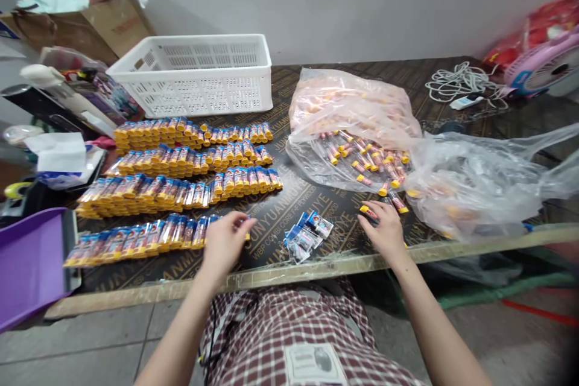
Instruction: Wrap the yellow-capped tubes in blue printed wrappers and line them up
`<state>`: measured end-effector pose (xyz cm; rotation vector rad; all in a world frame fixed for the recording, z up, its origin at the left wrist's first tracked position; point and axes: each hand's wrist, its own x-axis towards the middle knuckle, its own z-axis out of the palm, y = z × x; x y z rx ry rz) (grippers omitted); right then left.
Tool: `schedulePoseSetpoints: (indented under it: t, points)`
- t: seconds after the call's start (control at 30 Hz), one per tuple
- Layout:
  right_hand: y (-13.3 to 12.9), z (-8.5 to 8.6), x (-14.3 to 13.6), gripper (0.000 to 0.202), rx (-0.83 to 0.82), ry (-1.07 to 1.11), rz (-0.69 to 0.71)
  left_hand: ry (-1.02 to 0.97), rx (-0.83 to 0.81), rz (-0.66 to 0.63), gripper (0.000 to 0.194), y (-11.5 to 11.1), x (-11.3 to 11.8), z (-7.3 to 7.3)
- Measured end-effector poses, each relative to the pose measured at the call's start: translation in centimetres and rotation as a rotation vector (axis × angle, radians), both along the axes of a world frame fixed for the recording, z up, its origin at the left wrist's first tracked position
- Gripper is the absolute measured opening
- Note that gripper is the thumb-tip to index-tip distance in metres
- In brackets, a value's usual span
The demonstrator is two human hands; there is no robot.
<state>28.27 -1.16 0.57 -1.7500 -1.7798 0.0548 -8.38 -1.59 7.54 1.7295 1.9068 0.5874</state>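
Observation:
My left hand [224, 242] is closed in a pinch at the right end of the nearest row of labelled tubes [136, 240]. A small tube with a yellow end [246, 236] shows past its fingertips. Near the table's front edge, my right hand [384, 230] is closed over a small yellow-capped tube [370, 212], partly hidden by the fingers. Between the hands lies a loose pile of small blue-and-silver printed sachets [308, 235]. Just beyond my right hand, more yellow-capped tubes [375, 160] spill from the mouth of a clear plastic bag [348, 96].
Further stacked rows of tubes [181, 190] stand behind the nearest row. A white plastic basket [199, 93] is at the back left, a purple dustpan [34, 259] at the left edge. A crumpled clear bag [479, 181], a coiled white cable [461, 81] and a pink fan [543, 60] are at right.

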Motion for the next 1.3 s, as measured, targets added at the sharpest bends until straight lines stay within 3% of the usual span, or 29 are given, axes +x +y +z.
schedulePoseSetpoints:
  t: [0.03, 0.1, 0.2, 0.3, 0.47, 0.6, 0.7, 0.83, 0.97, 1.3]
  points:
    - [0.4, -0.6, 0.9, 0.033, -0.036, -0.098, -0.046, -0.046, -0.035, -0.119, 0.032, 0.0, 1.8, -0.9]
    - [1.1, -1.7, 2.2, 0.037, -0.117, -0.263, -0.104, -0.015, -0.091, -0.222, 0.032, 0.1, 5.0, -3.1]
    - [1.8, -2.5, 3.1, 0.035, -0.161, -0.368, -0.095, 0.107, -0.129, -0.186, 0.035, 0.3, 7.8, -6.0]
    - [1.9, -2.0, 2.7, 0.036, -0.101, -0.320, -0.044, 0.134, -0.120, -0.159, 0.025, 0.5, 8.6, -7.3]
    - [1.1, 0.5, -0.1, 0.048, 0.032, 0.060, -0.050, 0.051, -0.147, -0.118, 0.012, 0.5, 8.5, -7.4]
    - [0.1, 2.1, -2.8, 0.052, -0.027, 0.429, -0.037, -0.015, -0.137, -0.080, 0.006, 0.4, 8.2, -7.4]
    - [-0.5, 2.3, -4.3, 0.043, -0.100, 0.589, 0.023, 0.007, -0.117, -0.114, 0.013, 0.2, 8.0, -7.4]
    - [-1.1, 2.1, -5.8, 0.025, -0.112, 0.654, 0.061, 0.076, -0.094, -0.201, 0.024, 0.0, 7.8, -7.2]
    - [-1.6, 2.4, -7.0, 0.021, -0.111, 0.673, 0.073, 0.153, -0.033, -0.241, 0.031, -0.2, 7.8, -7.2]
    - [-1.9, 2.0, -8.2, 0.018, -0.131, 0.665, 0.173, 0.125, 0.108, -0.154, 0.009, -0.3, 7.7, -7.7]
